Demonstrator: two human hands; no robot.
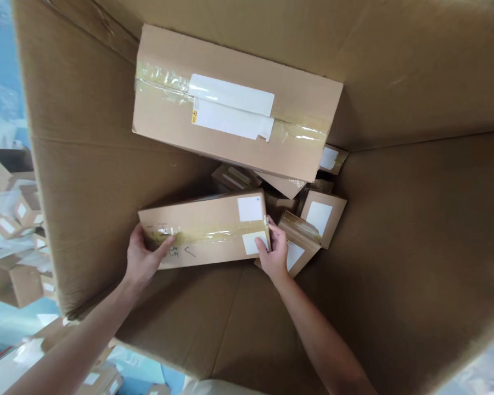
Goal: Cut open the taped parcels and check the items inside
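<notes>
Between my two hands is a long, taped cardboard box (214, 219) with two white labels at its right end and dark handwriting near its left end. My left hand (146, 255) grips its left end, thumb on the top face. At the right end my right hand (275, 249) holds on, its thumb over the lower label. Both hands reach down inside a very large cardboard carton (415, 230). Above the held box lies a bigger taped box (234, 60) with a torn white label, against the carton's far wall.
Several smaller labelled boxes lie jumbled deeper in the carton, among them one box (336, 211) at the right and another box (308, 255) just beside my right hand. Outside, past the carton's left edge, more small boxes (24, 206) and clear plastic lie on a blue surface.
</notes>
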